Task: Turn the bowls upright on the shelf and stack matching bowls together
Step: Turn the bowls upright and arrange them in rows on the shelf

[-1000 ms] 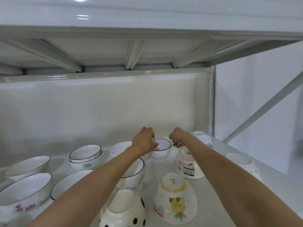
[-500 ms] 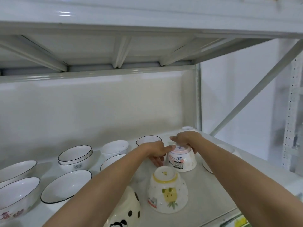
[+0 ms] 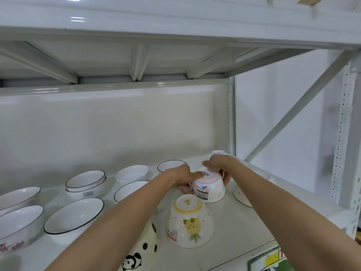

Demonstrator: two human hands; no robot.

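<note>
Both hands, left hand (image 3: 182,178) and right hand (image 3: 216,165), fingers curled, clasp upturned floral bowl (image 3: 209,187) mid-shelf, right of centre. Glazed ceramic: likely rigid, slick, breakable; grip opposite walls near rim.

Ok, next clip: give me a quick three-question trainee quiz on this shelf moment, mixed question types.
1. True or false: the pineapple bowl stands upright on the shelf.
2. Multiple choice: which bowl do the left hand and right hand hold between them? A) the panda bowl B) the pink-flowered bowl C) the stacked black-rimmed bowls
3. Short answer: is the bowl between the hands mouth up or mouth down?

Key
1. False: it sits mouth down, foot ring up.
2. B
3. Mouth down, foot ring on top; it seems slightly tilted.
</note>
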